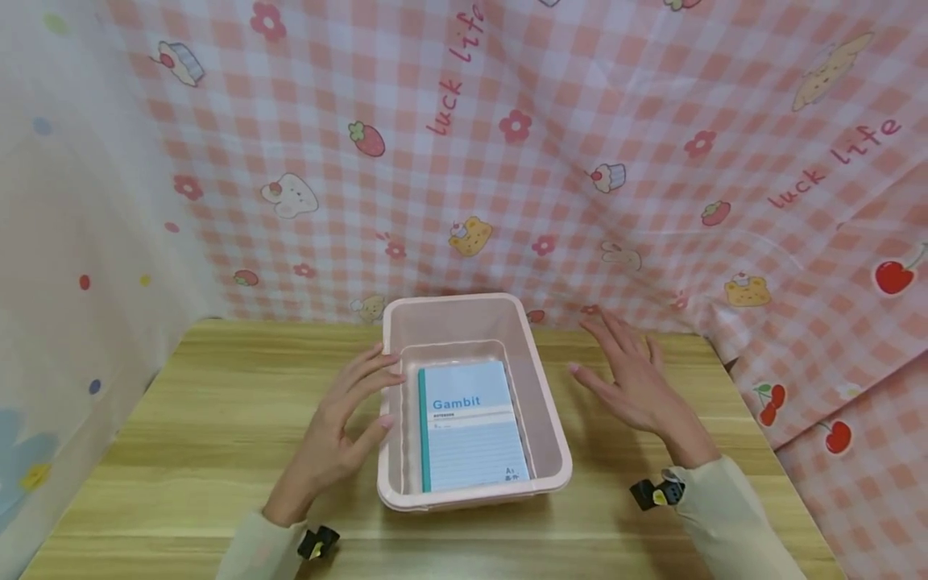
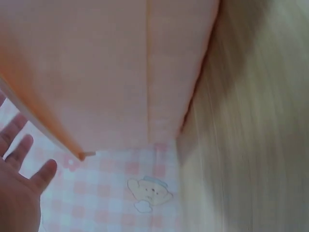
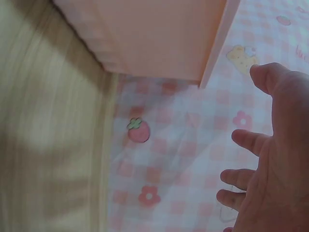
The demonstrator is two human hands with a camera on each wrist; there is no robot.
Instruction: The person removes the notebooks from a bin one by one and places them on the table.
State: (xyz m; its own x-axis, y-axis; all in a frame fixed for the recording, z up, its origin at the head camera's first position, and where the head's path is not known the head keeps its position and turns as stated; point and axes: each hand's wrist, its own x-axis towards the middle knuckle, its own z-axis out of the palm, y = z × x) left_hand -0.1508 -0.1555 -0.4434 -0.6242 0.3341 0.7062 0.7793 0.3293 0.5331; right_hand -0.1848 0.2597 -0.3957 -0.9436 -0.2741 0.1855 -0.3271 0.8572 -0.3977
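One pink plastic bin (image 1: pixel 532 395), rectangular, stands between the left hand (image 1: pixel 341 423), at its rim, and the right hand (image 1: pixel 634 387), farther off; both have fingers extended, gripping nothing. Inside, a flat blue notebook (image 1: pixel 474 435) points lengthwise forward like the bin, teal spine (image 1: pixel 424 435) toward the left hand.

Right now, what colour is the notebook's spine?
The spine is teal-green, clearest in the head view.

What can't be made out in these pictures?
Head view: the pages of the notebook, which lies closed; its smallest print, too small to read.
Left wrist view: part of the left hand, cut by the left edge.
Right wrist view: part of the right hand, cut by the right edge; the inside of the bin, hidden by its wall.
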